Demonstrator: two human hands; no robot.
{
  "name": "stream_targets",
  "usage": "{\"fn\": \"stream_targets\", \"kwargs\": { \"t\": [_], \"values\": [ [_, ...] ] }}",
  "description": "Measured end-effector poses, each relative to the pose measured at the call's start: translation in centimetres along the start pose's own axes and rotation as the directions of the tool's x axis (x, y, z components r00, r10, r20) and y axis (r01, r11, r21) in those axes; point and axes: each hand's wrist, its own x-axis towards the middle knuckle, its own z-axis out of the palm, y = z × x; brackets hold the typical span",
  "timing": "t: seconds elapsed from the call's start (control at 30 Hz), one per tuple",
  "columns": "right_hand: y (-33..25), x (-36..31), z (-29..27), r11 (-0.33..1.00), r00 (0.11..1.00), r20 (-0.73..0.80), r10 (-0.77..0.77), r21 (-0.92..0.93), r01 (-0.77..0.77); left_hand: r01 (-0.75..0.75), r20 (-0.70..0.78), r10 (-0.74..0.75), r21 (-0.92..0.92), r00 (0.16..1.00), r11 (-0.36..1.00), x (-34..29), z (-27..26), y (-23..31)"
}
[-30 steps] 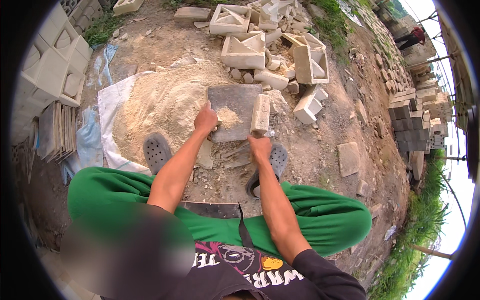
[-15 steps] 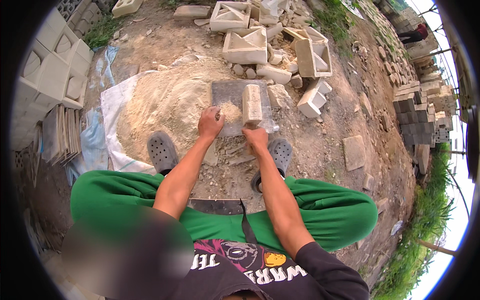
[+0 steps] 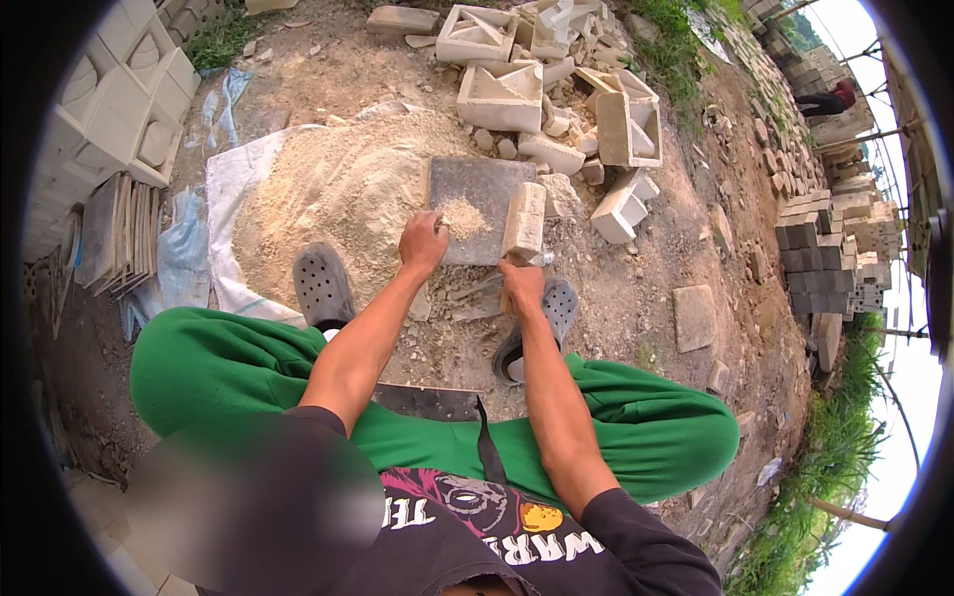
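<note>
My right hand [image 3: 521, 285] is closed round the near end of a pale, dusty oblong block [image 3: 525, 221], shaped like a mallet head; any handle is mostly hidden by my fingers. The block lies over the right edge of a flat grey slab [image 3: 475, 179]. My left hand [image 3: 424, 240] is at the slab's left edge with its fingers curled; what they hold, if anything, cannot be made out. Beside those fingers a small heap of yellowish crumbs [image 3: 461, 216] rests on the slab.
Left of the slab, pale sandy powder [image 3: 338, 179] covers a white sheet [image 3: 231, 189]. Beyond lie broken cast blocks [image 3: 500, 96] and rubble. Thin boards [image 3: 119, 233] lean at the left. Grey bricks [image 3: 817, 238] are stacked at right; a person [image 3: 833, 99] is far off.
My right hand and the block have shifted right, from the slab's middle to its right edge, and the block leans more to the right. My left hand stays by the crumbs.
</note>
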Motion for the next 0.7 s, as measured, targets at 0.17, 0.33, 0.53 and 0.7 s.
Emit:
{"fn": "stream_targets", "kwargs": {
  "t": [0.17,0.33,0.53,0.7],
  "values": [
    [-1.1,-0.8,2.5,0.962,0.981,0.111,-0.161,-0.205,0.181,0.124,0.116,-0.128,0.037,0.985,0.992,0.1,-1.2,1.2],
    [-5.3,-3.6,2.2,0.939,0.952,0.266,-0.152,-0.263,0.223,0.169,0.138,-0.173,0.044,0.975,0.985,0.2,-2.0,0.3],
    [-4.2,-2.1,3.7,0.924,0.962,0.125,-0.242,-0.274,0.268,0.197,0.166,-0.205,0.064,0.965,0.978,0.5,-2.0,1.7],
    [-4.5,-3.4,3.3,0.962,0.961,0.178,-0.210,-0.140,0.236,0.230,0.169,-0.241,0.081,0.956,0.970,0.3,-2.6,1.5]
  ]
}}
